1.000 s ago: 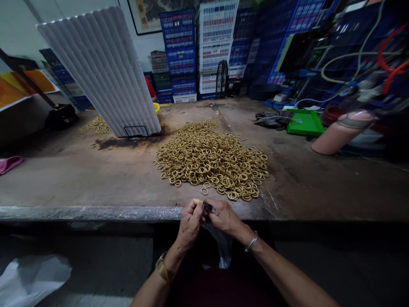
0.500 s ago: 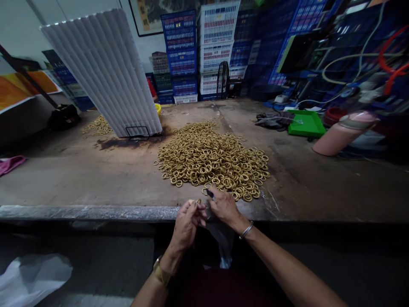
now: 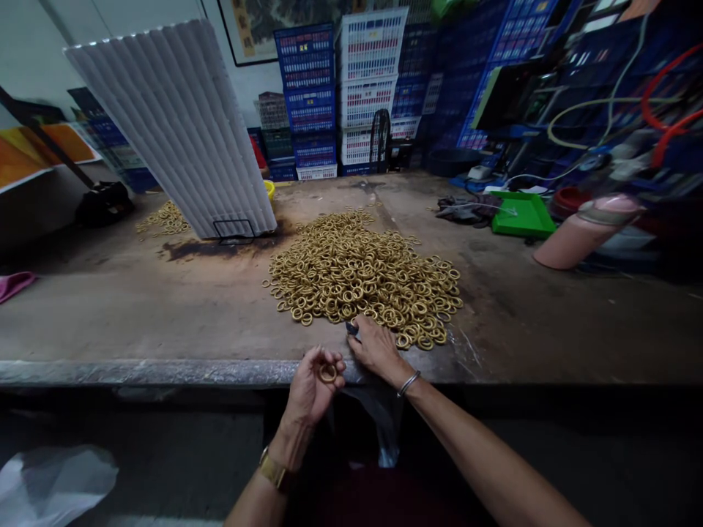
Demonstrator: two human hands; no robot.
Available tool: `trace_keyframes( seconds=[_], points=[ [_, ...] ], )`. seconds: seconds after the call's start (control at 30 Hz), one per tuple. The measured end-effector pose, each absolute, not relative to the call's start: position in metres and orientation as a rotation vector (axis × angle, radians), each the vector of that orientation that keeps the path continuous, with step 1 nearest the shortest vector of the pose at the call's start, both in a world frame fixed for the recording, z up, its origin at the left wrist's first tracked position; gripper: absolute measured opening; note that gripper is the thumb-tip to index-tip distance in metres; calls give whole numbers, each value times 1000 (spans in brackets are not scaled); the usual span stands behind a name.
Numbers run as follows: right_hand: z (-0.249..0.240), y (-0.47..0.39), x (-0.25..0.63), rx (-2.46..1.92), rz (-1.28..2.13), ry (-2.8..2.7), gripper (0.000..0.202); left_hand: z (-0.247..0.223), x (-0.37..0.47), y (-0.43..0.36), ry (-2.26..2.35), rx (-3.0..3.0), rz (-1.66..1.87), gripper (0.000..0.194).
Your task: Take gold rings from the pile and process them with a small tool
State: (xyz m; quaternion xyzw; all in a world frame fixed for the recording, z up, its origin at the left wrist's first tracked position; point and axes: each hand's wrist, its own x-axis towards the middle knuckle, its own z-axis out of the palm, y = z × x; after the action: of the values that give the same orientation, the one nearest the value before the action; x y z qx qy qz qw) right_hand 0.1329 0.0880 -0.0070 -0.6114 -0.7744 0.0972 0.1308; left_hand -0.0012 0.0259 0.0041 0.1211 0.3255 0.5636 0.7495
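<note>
A brass-coloured ring [image 3: 328, 373] rests in my left hand [image 3: 313, 384], against its curled fingers, with the palm turned partly up. My left hand is just in front of the table edge. My right hand [image 3: 376, 350] is closed on a small dark tool [image 3: 351, 329], whose exact kind I cannot make out. That hand lies low over the near edge of a large pile of brass-coloured rings [image 3: 362, 267]. Its fingertips are partly hidden, so I cannot see whether they touch a ring.
A white corrugated panel [image 3: 181, 132] leans in a wire stand [image 3: 233, 230] at the left, with more rings [image 3: 163, 219] beyond it. To the right stand a green tray [image 3: 521, 214] and a tilted pink bottle [image 3: 585, 233]. A plastic bag [image 3: 378, 424] hangs below the table edge.
My left hand has turned and uncurled somewhat, so the ring now shows facing up. My right hand has shifted slightly left with the dark tool, and the view has moved a little.
</note>
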Motion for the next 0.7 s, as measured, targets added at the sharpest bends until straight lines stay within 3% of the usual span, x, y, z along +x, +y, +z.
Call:
trace_keyframes(
  seconds=[0.33, 0.7],
  points=[
    [-5, 73, 139, -1282, 751, -1979, 5, 0, 13, 27, 1153, 747, 1242, 31],
    [4, 65, 135, -1244, 1291, -1642, 23, 6, 16, 21, 1313, 1293, 1355, 17]
  ],
)
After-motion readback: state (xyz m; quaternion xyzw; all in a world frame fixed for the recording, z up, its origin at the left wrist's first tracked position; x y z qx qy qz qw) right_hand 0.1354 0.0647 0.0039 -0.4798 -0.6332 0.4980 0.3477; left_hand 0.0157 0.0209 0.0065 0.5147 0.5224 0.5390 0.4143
